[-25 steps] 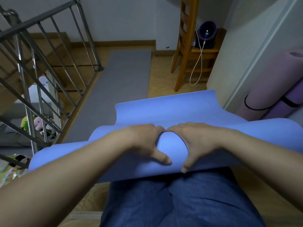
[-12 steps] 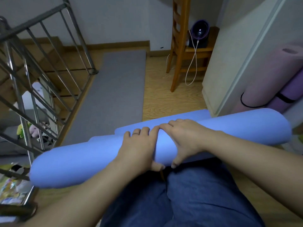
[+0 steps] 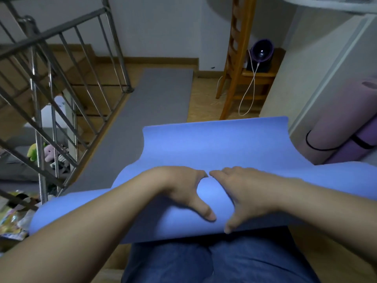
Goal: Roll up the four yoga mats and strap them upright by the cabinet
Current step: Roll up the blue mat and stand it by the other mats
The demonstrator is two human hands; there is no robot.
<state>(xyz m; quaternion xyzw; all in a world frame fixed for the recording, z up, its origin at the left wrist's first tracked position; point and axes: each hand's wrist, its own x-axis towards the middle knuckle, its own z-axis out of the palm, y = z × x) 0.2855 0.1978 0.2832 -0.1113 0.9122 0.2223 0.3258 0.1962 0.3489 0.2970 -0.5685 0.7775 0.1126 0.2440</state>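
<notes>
1. Your left hand (image 3: 183, 190) and right hand (image 3: 244, 193) sit side by side on the rolled part of the blue mat (image 3: 214, 148). On each, the fingers curl over the far side of the roll and the thumb presses the near side, so both hands are gripping it.
2. The blue mat lies across your knees under the hands. A short flat stretch runs out beyond your fingers, and its far edge lifts and curls at both corners.
3. Judging by that stretch, this mat is mostly rolled; a few more turns should finish it, and it has no strap on it yet.
4. Right of your right hand, a pink roll (image 3: 336, 127) and a purple roll (image 3: 359, 148) lean against the cabinet (image 3: 306, 68). Each carries a black strap (image 3: 314, 147), so two of the four look done.
5. Ahead and left of your left hand, the grey mat (image 3: 155, 111) lies fully flat on the floor (image 3: 204, 99), untouched.
6. Left to do, as far as this shows: finish the blue roll, strap it, stand it beside the other two, then roll, strap and stand the grey mat.
7. No spare strap is visible near your hands.
</notes>
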